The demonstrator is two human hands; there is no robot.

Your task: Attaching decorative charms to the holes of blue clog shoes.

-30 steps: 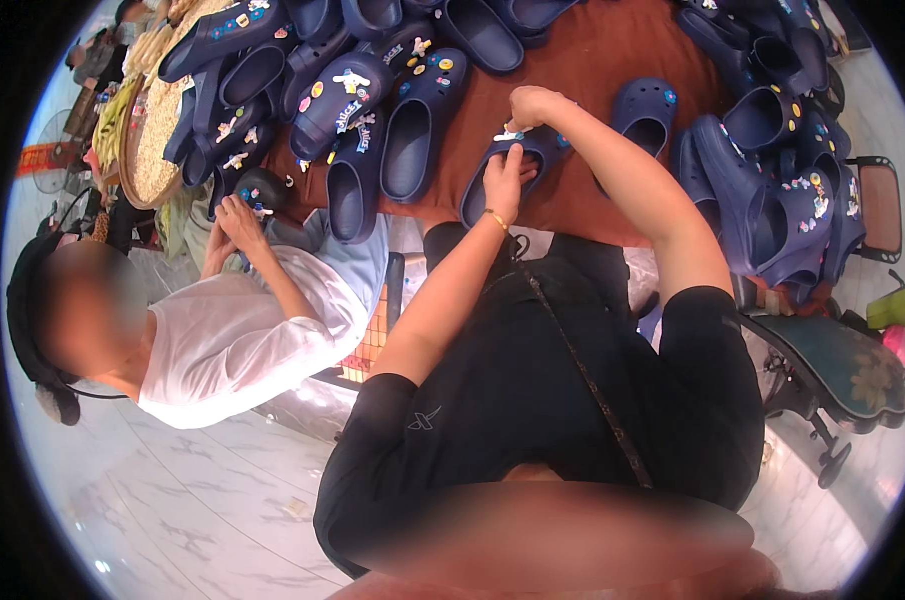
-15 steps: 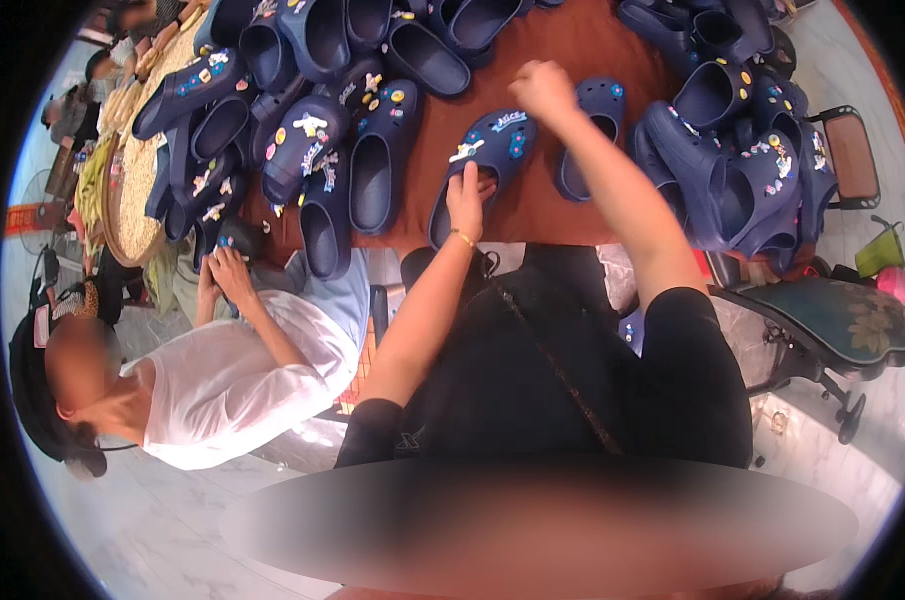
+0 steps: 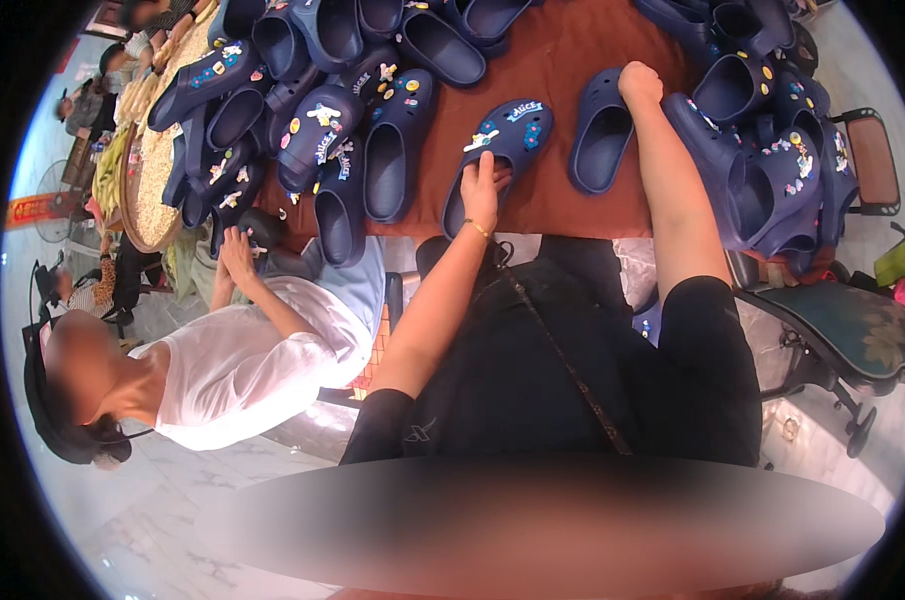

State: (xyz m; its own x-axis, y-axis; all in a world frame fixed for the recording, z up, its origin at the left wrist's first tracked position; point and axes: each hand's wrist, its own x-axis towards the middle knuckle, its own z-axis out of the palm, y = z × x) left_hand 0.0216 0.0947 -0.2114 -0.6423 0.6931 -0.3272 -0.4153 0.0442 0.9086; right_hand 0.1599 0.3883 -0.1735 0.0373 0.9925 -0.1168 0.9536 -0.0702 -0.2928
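A navy clog with colourful charms on its upper lies in front of me, toe pointing away and to the right. My left hand grips it at the foot opening, one finger on the upper and others reaching inside. Another navy clog rests to the right, its upper showing no charms where I can see it. Beside its toe, my right hand is closed in a fist; whatever it may hold is hidden.
Decorated navy clogs crowd the table's left, and more clogs pile up on the right. A brown cloth covers the table. A co-worker in a white shirt sits at left, hands together. An office chair stands at right.
My right hand has moved right, from beside the decorated clog's toe to the plain clog's toe. The plain clog now shows more fully. My left hand stays on the decorated clog.
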